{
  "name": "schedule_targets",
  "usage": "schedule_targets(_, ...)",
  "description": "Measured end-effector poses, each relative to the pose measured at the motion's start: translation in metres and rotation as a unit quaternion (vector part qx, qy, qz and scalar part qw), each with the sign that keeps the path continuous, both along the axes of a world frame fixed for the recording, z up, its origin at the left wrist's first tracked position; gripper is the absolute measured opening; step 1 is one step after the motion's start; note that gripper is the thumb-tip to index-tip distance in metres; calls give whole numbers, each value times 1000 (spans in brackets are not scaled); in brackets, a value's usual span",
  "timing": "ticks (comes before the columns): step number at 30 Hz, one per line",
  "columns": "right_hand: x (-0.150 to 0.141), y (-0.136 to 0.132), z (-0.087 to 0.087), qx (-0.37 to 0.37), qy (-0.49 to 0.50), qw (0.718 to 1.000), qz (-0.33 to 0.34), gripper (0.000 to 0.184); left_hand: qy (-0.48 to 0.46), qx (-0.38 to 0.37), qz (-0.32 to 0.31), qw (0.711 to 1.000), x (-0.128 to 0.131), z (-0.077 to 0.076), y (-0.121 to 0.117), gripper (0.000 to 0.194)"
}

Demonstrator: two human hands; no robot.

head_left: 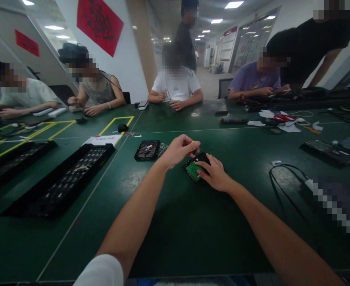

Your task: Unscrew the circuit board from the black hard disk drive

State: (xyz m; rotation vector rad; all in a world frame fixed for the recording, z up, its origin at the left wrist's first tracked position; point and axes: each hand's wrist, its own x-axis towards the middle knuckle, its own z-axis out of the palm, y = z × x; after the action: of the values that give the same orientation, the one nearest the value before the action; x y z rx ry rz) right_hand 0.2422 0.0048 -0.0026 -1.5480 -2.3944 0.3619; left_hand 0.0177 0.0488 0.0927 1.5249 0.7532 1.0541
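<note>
Two long black trays (pixel 81 180) lie to the left. On the table (pixel 204 222), the right hand (pixel 216 173) rests spread over one black device (pixel 191 167) with a green board; the left hand (pixel 181 150) pinches something small and yellow (pixel 193 142) near its far edge. Beyond: a second black unit (pixel 147 153), one paper sheet (pixel 105 140) with unreadable print, four seated people (pixel 176 85), two red posters (pixel 100 26) lettered in black.

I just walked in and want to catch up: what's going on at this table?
A person's left hand pinches a small yellow-ended thing near the far edge of a black unit with a green circuit board; whether the two touch is hard to tell. The right hand rests on that unit. A second black unit lies to the left, and a long black tray beyond it. Across the table sits someone in a white top.
</note>
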Motion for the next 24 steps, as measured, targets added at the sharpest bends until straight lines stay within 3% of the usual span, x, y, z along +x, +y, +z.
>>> schedule_targets(4, 1, -1, 2, -10, -3, 1000, 2, 54, -13, 1, -18, 1000, -2, -1, 3, 44)
schedule_targets(10, 1, -1, 3, -10, -2, 1000, 7, 54, -66, -62, -41, 995, -6, 0, 5, 42)
schedule_targets(19, 0, -1, 1, -9, 2, 1000, -2, 50, -6, -12, 40, 999, -1, -2, 2, 40)
schedule_targets(24, 0, -3, 2, -11, -2, 1000, 3, 52, -11, -10, 36, 999, 0, -2, 2, 38)
